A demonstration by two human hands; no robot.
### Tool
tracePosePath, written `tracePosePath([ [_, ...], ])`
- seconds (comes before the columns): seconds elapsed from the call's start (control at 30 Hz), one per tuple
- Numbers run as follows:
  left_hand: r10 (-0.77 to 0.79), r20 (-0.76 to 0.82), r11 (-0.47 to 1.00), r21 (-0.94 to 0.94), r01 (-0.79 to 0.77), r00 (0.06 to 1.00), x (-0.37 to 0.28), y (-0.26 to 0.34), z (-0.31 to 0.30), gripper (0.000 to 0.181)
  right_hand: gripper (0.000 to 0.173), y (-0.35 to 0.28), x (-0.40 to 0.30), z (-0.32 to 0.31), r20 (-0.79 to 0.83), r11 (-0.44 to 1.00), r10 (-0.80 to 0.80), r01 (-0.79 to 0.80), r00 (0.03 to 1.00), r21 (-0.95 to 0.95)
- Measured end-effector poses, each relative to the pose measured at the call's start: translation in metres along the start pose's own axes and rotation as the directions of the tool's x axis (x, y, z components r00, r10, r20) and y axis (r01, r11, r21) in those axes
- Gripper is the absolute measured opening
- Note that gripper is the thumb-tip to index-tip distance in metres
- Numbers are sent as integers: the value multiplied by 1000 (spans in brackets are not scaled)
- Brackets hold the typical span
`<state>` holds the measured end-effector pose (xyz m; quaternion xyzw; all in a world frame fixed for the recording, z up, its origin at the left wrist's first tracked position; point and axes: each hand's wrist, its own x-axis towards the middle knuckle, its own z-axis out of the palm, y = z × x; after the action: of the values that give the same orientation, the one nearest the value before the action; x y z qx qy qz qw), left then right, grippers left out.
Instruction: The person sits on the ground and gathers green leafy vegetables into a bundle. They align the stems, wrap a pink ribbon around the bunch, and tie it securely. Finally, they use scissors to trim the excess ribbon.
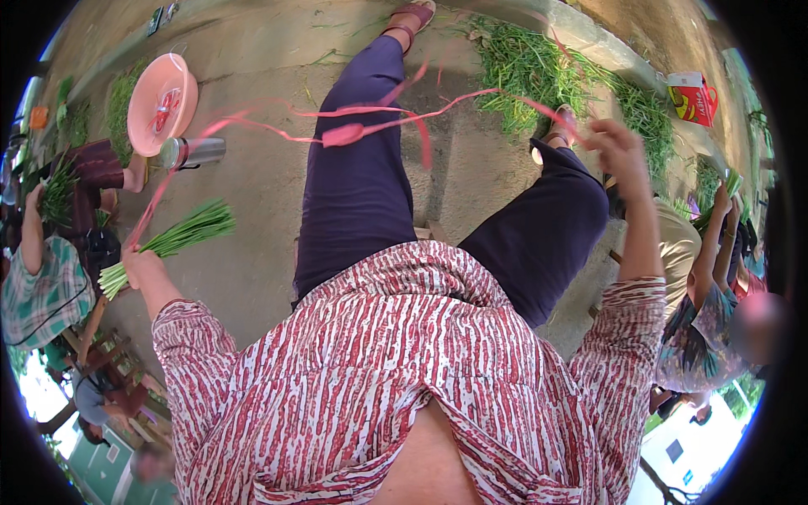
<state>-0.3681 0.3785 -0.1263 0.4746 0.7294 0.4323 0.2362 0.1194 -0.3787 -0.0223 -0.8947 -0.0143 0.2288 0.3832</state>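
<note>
At the left, my left hand [144, 268] is closed around a bundle of long green stems [189, 230] with pale cut ends, and holds the ends of some pink plastic ribbon too. The pink ribbon [344, 134] stretches in loose, blurred strands across the air above my legs. It reaches my right hand [612, 142], raised at the right with bent, blurred fingers, which appears to hold its other end. One wider, bunched part of the ribbon hangs over my thigh.
Upper left, a pink plastic basin [189, 95] holds red and white strands, beside a metal flask [208, 151]. Loose green stems [536, 76] lie on the concrete near my foot. A red and white box [691, 101] stands at the upper right. People [47, 287] sit at both sides, some holding green bundles.
</note>
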Motion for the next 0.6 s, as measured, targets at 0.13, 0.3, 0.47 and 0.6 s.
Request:
tracePosePath([
  [0.13,-199,-110,975,-127,185,974,-48,5,3,18,26,12,2,85,401,960,-112,203,909,-195],
  [0.3,-403,-202,875,-371,310,893,-93,41,-16,22,36,-13,-15,135,345,822,-211,357,914,-444],
  [0.47,-420,-281,864,-413,286,863,-99,35,-17,25,63,-32,-8,163,159,873,-388,417,908,-252],
  [0.6,-403,-273,872,-403,277,873,-101,30,-30,25,93,-61,-8,185,147,828,-464,486,874,-278],
])
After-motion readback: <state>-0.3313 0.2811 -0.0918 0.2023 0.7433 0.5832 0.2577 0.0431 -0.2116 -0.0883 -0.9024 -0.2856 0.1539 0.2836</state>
